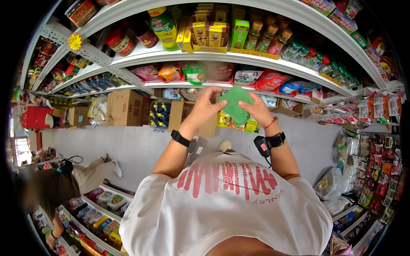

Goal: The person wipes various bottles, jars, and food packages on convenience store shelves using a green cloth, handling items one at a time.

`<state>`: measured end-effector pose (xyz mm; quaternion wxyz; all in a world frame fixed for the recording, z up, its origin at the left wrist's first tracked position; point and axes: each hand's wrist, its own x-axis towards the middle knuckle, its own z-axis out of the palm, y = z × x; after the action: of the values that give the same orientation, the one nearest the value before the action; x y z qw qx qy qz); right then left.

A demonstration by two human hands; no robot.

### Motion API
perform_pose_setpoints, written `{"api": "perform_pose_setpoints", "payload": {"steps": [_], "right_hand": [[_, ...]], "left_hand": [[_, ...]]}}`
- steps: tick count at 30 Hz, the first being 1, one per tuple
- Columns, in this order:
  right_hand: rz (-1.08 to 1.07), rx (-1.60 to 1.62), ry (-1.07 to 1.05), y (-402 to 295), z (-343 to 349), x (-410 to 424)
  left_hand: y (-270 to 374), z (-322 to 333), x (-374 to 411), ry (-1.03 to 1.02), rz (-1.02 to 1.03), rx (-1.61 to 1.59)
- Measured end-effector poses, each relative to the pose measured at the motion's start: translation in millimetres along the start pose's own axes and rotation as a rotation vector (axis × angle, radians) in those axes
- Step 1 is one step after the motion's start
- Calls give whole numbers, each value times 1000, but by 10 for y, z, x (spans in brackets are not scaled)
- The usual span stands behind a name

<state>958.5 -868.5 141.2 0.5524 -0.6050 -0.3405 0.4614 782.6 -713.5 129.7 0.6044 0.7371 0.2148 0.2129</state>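
A folded green cloth [236, 104] is held up in front of the lower shelves. My right hand [258, 110] grips its right side, the thumb lying across the front and the other fingers behind. At the left edge of the cloth, my left hand [208, 104] has its thumb tip on the fabric, with its fingers curled above. How far those fingers reach behind the cloth is hidden. Just beyond the hands, a shelf [221, 84] carries bagged goods, among them a white bag [246, 77] and a red bag [271, 80].
Above, a white shelf [147, 57] holds jars, yellow boxes [209, 34] and cork-topped bottles [266, 34]. Cardboard boxes [125, 108] and a crate of dark bottles [159, 114] stand on the grey floor [137, 140]. Another person [57, 185] is at the lower left, beside more shelving.
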Motion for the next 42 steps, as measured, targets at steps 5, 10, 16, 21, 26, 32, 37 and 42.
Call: {"api": "perform_pose_setpoints", "payload": {"steps": [5, 10, 16, 21, 26, 32, 37, 42], "right_hand": [[40, 162, -50, -70, 158, 9], [-31, 94, 55, -96, 455, 188], [82, 128, 230, 192, 1007, 487], [189, 169, 268, 183, 1730, 756], [157, 166, 199, -24, 2433, 825], [237, 103, 211, 126, 2631, 776], [262, 124, 311, 147, 2617, 707], [283, 105, 269, 130, 2737, 769]], "left_hand": [[139, -96, -19, -168, 45, 22], [59, -440, 104, -175, 38, 7], [-293, -1391, 59, 81, 43, 60], [-869, -2725, 80, 376, 153, 236], [-970, -4023, 207, 742, 266, 514], [-1174, -4512, 555, 908, 351, 711], [-1235, -4280, 599, 893, 266, 709], [-1205, -4142, 530, 803, 334, 741]]}}
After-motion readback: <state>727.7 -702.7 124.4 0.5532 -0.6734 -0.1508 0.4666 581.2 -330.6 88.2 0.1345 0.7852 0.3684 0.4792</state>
